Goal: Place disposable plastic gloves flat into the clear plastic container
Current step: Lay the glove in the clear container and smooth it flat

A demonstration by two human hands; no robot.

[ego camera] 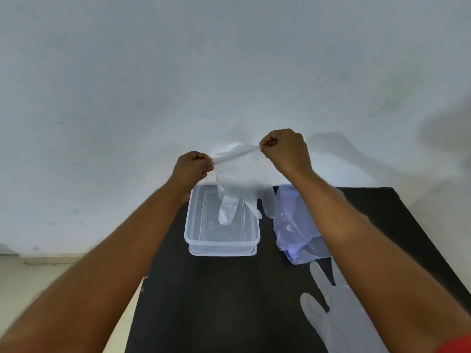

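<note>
A thin translucent plastic glove (240,184) hangs in the air, stretched by its cuff between both hands. My left hand (191,167) pinches the cuff's left corner and my right hand (286,150) pinches the right corner, slightly higher. The glove's fingers dangle down over the clear plastic container (221,242), which stands open on the black table; some fingertips reach inside it, others hang over its right rim. A second glove (331,301) lies flat on the table at the near right, partly under my right forearm.
A bluish plastic bag (295,225) lies right of the container. The black table (216,301) ends at a pale wall behind and a light floor at the left.
</note>
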